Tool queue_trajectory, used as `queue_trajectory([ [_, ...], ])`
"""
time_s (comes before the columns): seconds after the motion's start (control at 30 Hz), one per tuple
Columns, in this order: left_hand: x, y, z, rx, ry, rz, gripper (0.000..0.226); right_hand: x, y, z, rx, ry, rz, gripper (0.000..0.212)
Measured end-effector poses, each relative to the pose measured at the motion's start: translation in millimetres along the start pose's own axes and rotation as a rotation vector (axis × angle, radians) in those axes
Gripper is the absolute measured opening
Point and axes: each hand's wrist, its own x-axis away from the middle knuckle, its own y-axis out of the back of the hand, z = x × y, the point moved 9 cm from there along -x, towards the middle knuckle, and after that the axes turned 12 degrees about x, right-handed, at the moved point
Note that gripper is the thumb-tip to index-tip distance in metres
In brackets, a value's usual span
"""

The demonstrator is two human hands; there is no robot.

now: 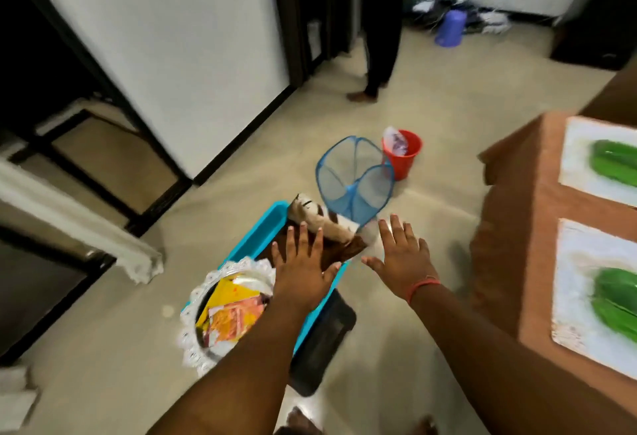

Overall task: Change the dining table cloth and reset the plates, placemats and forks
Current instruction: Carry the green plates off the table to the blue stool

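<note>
My left hand [303, 262] is stretched out with straight, spread fingers over a turquoise tub [256, 234] on the floor. In the tub lie a folded brown and white cloth [324, 224] and a silver lace-edged plate [213, 310] with yellow and orange papers on it. My right hand [401, 257] reaches forward beside it, fingers straight and spread, holding nothing. At the right stands the dining table under a brown cloth [517, 227], with two white placemats [593, 155] [582, 296] that carry green leaf-shaped plates [617, 296].
A blue mesh laundry basket [355, 179] lies tipped on the floor beside a red bucket [401, 153]. A black mat [324, 341] lies under the tub. Another person stands by the doorway [379, 38]. A purple container [450, 27] and clutter sit at the far wall.
</note>
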Motion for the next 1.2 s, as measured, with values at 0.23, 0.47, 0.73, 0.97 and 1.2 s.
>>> queue_trajectory([
  [0.23,-38,-15,-226,-0.004,-0.278,0.010,0.088,69,47,-221,-0.067,-0.340,-0.073,0.091],
  [0.47,-22,-78,-442,-0.028,-0.565,0.135,0.075,179,33,-408,-0.140,-0.648,-0.059,0.086],
  [0.73,0,-143,-521,-0.073,-0.678,0.372,0.074,262,-37,-482,-0.386,-0.947,0.007,0.082],
  [0.97,-34,-197,-553,0.194,-0.541,0.601,0.046,278,-89,-501,-0.525,-1.147,0.138,0.078],
  [1.2,-62,-226,-581,0.148,-0.518,0.736,0.033,271,-113,-511,-0.722,-1.297,0.109,0.057],
])
